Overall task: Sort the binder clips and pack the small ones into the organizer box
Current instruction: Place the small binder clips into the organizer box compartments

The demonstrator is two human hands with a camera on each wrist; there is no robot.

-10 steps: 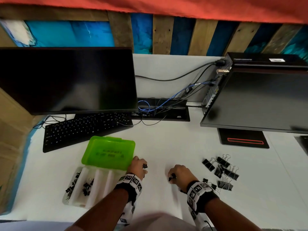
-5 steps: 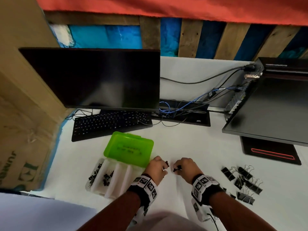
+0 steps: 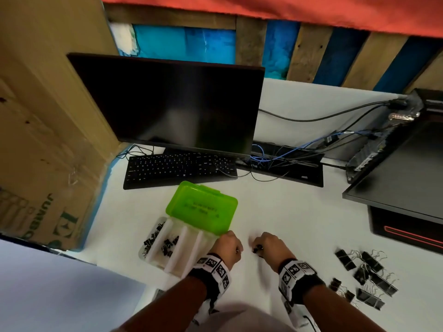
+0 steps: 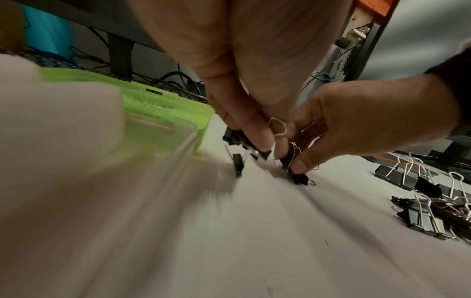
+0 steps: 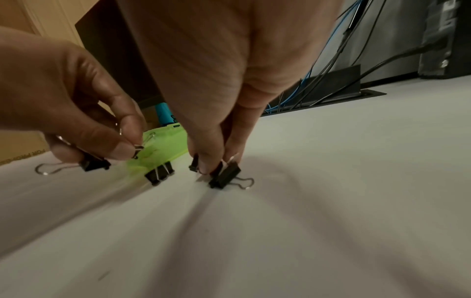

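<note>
- Black small binder clips (image 5: 224, 175) are pinched in both the left hand (image 3: 227, 246) and right hand (image 3: 268, 245): gathering step.
- Next, likely carrying them left into the organizer box (image 3: 184, 250).

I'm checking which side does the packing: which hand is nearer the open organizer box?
Left. The left hand sits right at the organizer box corner; the right hand is farther right.

Your white desk (image 3: 287, 212) carries the open organizer box (image 3: 182, 248) near its front edge, large binder clips (image 3: 366, 274) toward the right, keyboard (image 3: 179, 170) behind.
</note>
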